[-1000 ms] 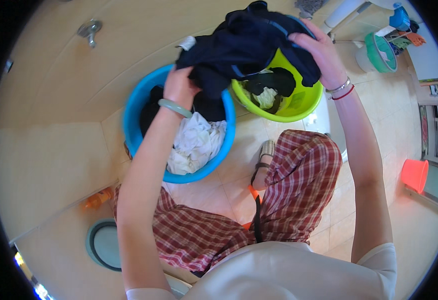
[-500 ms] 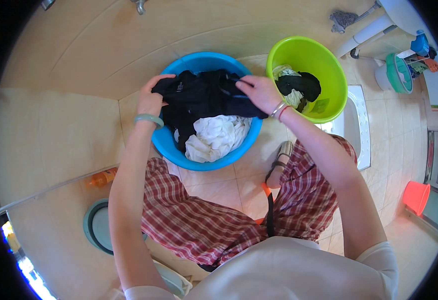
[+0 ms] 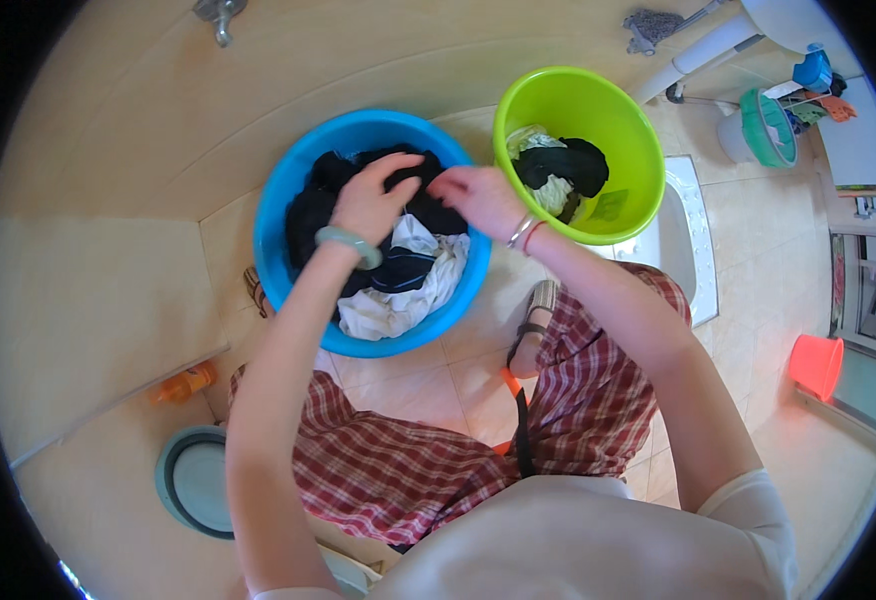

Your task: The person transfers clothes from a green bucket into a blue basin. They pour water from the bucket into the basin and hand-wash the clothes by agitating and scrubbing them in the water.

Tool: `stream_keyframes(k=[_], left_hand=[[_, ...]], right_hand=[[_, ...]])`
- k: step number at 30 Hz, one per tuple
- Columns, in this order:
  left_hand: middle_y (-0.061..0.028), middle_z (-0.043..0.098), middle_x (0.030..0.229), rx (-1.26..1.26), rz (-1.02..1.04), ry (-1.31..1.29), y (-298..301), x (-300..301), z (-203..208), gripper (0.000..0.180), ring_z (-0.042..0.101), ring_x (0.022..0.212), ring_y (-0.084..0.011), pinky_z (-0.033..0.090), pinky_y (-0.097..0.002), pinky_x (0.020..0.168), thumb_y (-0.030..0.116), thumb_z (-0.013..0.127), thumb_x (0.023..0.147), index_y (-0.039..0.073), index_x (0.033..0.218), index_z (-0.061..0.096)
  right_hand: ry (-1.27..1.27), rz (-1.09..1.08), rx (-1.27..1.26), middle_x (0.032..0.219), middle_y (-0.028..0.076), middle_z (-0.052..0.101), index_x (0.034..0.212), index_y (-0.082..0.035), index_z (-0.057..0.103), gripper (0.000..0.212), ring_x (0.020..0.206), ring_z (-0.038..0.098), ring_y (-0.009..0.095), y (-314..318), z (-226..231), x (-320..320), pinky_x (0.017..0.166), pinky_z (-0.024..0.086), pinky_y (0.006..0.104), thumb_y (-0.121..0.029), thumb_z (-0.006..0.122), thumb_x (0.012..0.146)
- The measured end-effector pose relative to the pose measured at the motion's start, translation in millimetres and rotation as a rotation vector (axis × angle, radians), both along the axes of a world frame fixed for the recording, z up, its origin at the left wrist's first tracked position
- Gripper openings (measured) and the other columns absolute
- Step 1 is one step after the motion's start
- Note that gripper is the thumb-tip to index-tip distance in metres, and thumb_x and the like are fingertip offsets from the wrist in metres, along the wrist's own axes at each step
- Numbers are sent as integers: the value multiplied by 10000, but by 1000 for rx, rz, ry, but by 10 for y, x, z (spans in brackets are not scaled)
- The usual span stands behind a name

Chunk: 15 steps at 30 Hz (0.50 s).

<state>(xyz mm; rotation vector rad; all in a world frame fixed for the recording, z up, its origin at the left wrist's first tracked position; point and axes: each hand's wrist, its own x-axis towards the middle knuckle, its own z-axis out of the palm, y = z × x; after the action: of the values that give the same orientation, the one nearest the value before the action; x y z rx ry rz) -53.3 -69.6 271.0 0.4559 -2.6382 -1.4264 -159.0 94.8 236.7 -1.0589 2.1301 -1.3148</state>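
A blue basin (image 3: 270, 262) on the floor in front of me holds black clothes (image 3: 308, 222) and a white cloth (image 3: 390, 308). Part of a black garment (image 3: 401, 270) lies across the white cloth. My left hand (image 3: 373, 200) is over the black clothes, fingers bent and apart, with nothing visibly gripped. At the basin's right side, my right hand (image 3: 483, 203) has its fingers curled together against the dark cloth. Its fingertips are slightly blurred, and what they hold, if anything, does not show. The two hands are close but apart.
Right of the basin, a lime-green tub (image 3: 643, 130) contains dark and pale clothes (image 3: 563, 168). Beyond it are a white floor fixture (image 3: 703, 250) and a white-and-green bucket (image 3: 766, 130). A red bucket (image 3: 816, 367) stands far right. An orange bottle (image 3: 183, 383) and a grey-green basin (image 3: 170, 480) are at left.
The black garment that both hands held stretched above the basin is now down among the clothes. My hands have come closer together, and the left one has loosened. The view has shifted slightly.
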Motion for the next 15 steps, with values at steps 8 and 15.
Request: stream_keyframes(k=[8,15], left_hand=[[-166,643,1071,113,-99,-8,1305,-1270,-317,332,623,972,-270,476,-353,855,180,624,824,138,1153,629],[-203,586,1191,89,-70,-216,1638,-1712,-1021,517,549,1119,-334,418,-388,979,232,615,801,49,1274,514]], right_hand=[[-135,-360,248,762,108,693,899,-12,690,216,649,668,157,988,-394,-1412,645,526,283,-181,558,870],[128,-266,662,946,153,679,1037,-50,667,272,896,646,281,1304,-924,-1799,836,501,362,-200,604,820]])
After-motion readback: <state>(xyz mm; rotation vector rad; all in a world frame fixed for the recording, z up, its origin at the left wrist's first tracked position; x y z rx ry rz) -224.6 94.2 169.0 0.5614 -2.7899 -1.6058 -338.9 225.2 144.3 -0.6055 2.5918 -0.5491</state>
